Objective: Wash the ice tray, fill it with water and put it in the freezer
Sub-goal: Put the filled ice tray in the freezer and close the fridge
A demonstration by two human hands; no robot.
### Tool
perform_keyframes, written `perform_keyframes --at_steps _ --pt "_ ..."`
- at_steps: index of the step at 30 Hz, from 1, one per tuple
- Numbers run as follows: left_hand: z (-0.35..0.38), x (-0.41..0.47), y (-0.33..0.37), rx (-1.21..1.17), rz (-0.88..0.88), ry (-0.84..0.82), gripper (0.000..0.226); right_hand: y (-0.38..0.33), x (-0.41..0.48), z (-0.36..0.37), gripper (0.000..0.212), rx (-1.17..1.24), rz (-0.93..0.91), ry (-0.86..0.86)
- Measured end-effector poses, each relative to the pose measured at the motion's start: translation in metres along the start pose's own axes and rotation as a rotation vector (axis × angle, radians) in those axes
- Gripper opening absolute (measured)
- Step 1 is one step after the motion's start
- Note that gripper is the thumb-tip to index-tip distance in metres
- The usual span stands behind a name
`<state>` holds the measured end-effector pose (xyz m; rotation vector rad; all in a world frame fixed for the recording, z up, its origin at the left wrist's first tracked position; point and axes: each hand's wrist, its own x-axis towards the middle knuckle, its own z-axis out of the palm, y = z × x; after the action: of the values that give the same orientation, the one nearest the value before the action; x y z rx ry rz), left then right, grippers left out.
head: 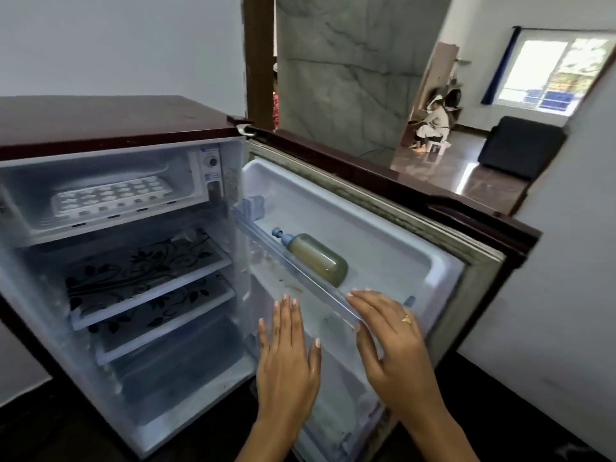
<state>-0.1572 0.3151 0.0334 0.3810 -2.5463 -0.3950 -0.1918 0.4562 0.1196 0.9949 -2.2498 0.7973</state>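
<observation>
A white ice tray point(110, 198) with several round cells lies flat inside the freezer compartment point(186, 168) at the top of a small open fridge. My left hand point(286, 358) hovers flat and empty in front of the fridge opening, fingers together and pointing up. Resting on the clear rail of the door shelf point(300, 261) is my right hand point(393, 345), fingers spread over it, a ring on one finger. Both hands are well below and to the right of the tray.
The maroon fridge door point(416, 201) stands open to the right, with a bottle of yellowish liquid point(316, 258) lying on its shelf. Patterned glass shelves point(143, 265) sit inside. A wooden post point(260, 55) rises behind. A person crouches in the far room near a dark sofa point(520, 145).
</observation>
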Motion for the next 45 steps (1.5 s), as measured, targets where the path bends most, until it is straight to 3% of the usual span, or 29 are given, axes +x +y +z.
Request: perform_keyframes --at_steps 5,9,16,25,37,45 --pt "-0.004 -0.01 0.049 -0.076 0.121 -0.001 0.069 0.022 -0.019 -0.04 0.034 -0.114 0.026 0.175" --pt "-0.008 -0.014 0.076 -0.085 0.21 0.006 0.074 0.044 -0.024 -0.066 0.048 -0.155 0.182 0.266" --pt "-0.005 -0.018 0.093 -0.008 0.237 0.006 0.077 0.072 -0.032 -0.063 0.092 0.197 0.361 0.157" --pt "-0.007 -0.022 0.093 0.079 0.191 0.008 0.071 0.072 -0.034 -0.063 0.094 0.37 0.61 0.083" --pt "-0.031 -0.042 0.053 -0.028 0.125 0.133 0.07 0.036 -0.062 -0.046 0.08 0.406 0.404 0.187" --pt "-0.065 -0.053 -0.004 -0.098 0.045 0.279 0.039 -0.009 -0.075 -0.013 0.063 0.294 0.112 0.252"
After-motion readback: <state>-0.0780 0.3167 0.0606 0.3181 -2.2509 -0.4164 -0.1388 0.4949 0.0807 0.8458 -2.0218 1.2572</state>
